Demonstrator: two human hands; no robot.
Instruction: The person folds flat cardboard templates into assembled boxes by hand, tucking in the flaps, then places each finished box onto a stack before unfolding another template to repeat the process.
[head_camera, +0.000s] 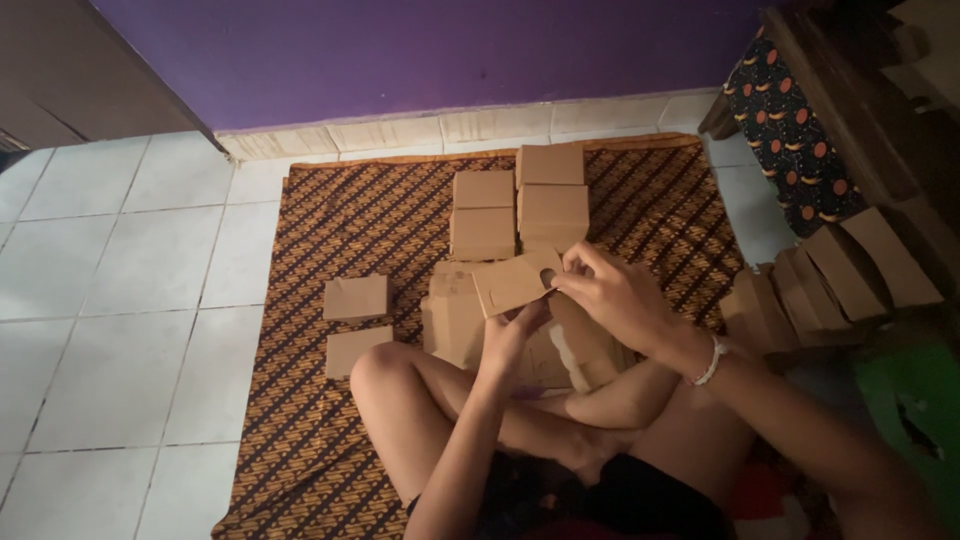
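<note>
White floor tiles (120, 250) on the left, then a brown patterned mat (330, 230) under a purple wall (400, 50). Two folded cardboard boxes (356, 297) sit on the mat's left part, a stack of more boxes (520, 205) further back. Over the person's crossed legs, left hand (510, 335) has its grip clamped on the lower edge of a flat cardboard blank (512, 281), plain tan with a small cutout notch. Right hand (615, 295) pinches its right end. Leaning row of flat blanks (830, 275) way off right.
</note>
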